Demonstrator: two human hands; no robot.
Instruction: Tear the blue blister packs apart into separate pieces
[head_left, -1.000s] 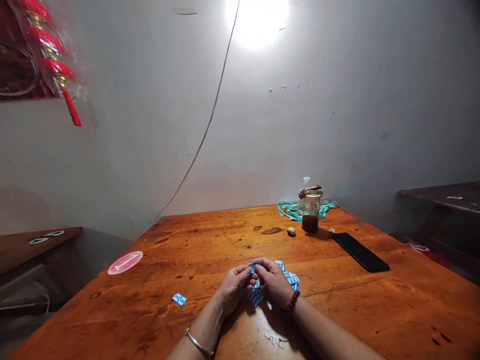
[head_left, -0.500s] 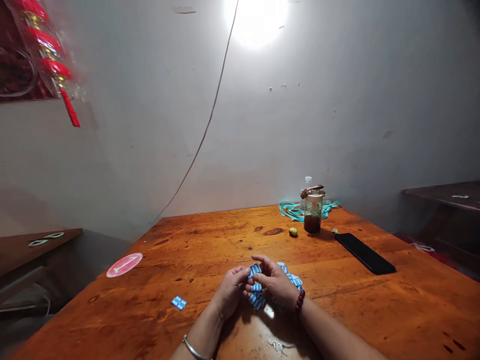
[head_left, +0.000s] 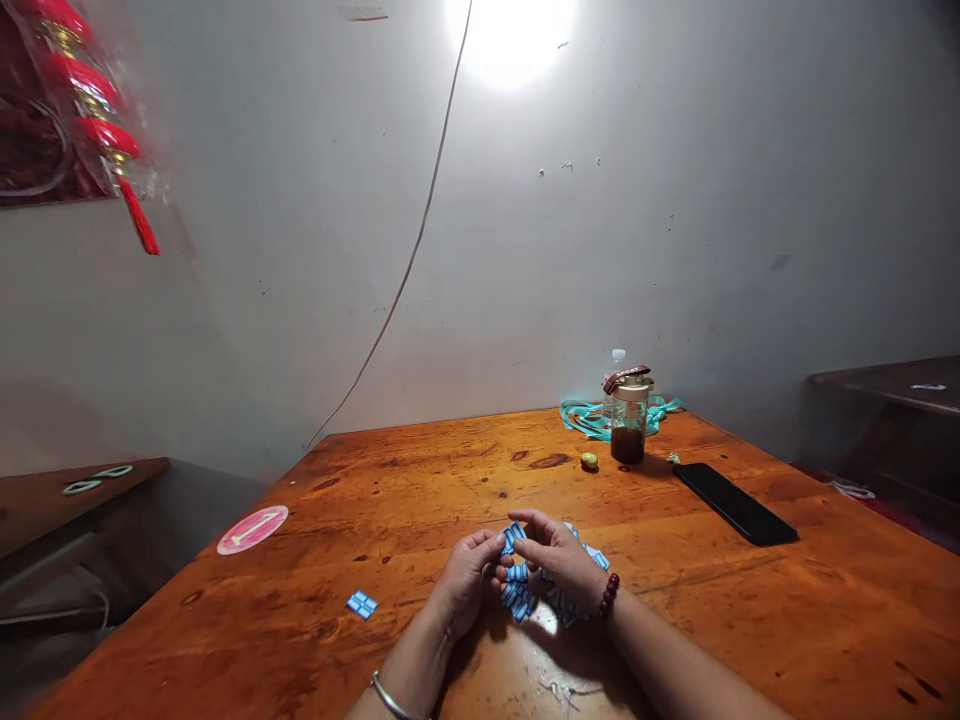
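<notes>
**A:** Right, hands status?

**B:** Both low centre of frame, over the wooden table (head_left: 450, 470). Left hand (head_left: 466, 582) and right hand (head_left: 559, 560) meet at a small blue packet (head_left: 513, 537), fingertips of both pinching it between them. Silver bangle on left wrist, dark bead bracelet on right.

**A:** Rest of the blue stuff?

**B:** Pile of blue packets (head_left: 519, 598) lies on the table directly under and between the hands, some showing right of the right hand. One loose packet (head_left: 361, 604) lies apart, lower left of the hands.

**A:** Other items?

**B:** Pink round disc (head_left: 252, 528) at left table edge. Upper right of table: jar (head_left: 628, 418) with dark contents, teal strap (head_left: 589, 417) behind it, small green object (head_left: 589, 461) just left of it, black phone (head_left: 734, 503) lying flat, further right.
</notes>
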